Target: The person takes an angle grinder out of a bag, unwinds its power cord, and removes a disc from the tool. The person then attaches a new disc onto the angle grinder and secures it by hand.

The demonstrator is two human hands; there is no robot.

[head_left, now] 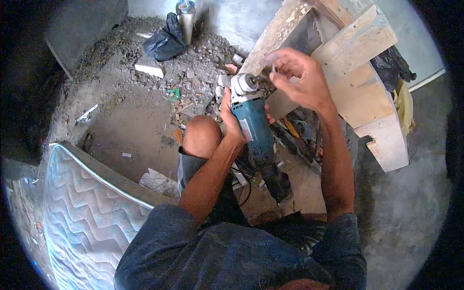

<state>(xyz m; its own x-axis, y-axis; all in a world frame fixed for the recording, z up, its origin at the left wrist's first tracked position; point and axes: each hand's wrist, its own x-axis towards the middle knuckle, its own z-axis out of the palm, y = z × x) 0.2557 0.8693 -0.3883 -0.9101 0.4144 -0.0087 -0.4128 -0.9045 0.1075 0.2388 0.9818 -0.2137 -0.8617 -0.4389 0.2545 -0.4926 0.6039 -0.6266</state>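
Note:
My left hand (230, 120) is wrapped round a teal angle grinder (253, 123) just below its pale metal gear head (244, 84). The grinder slants across my front, its head away from me and its dark tail end near my lap. No disc shows on the spindle (253, 82). To the right of the head, my right hand (302, 79) is raised with fingers curled, thumb and forefinger drawn close together. A small thing seems to sit between those fingertips, but blur hides what it is.
Wooden boards (357, 92) lean at the right. Tools and scraps (297, 137) lie beneath the grinder. Rubble (203, 58) spreads along the far wall, with a black plastic bag (166, 41) beside a pale cylinder (187, 24). A mattress (92, 208) lies at the near left.

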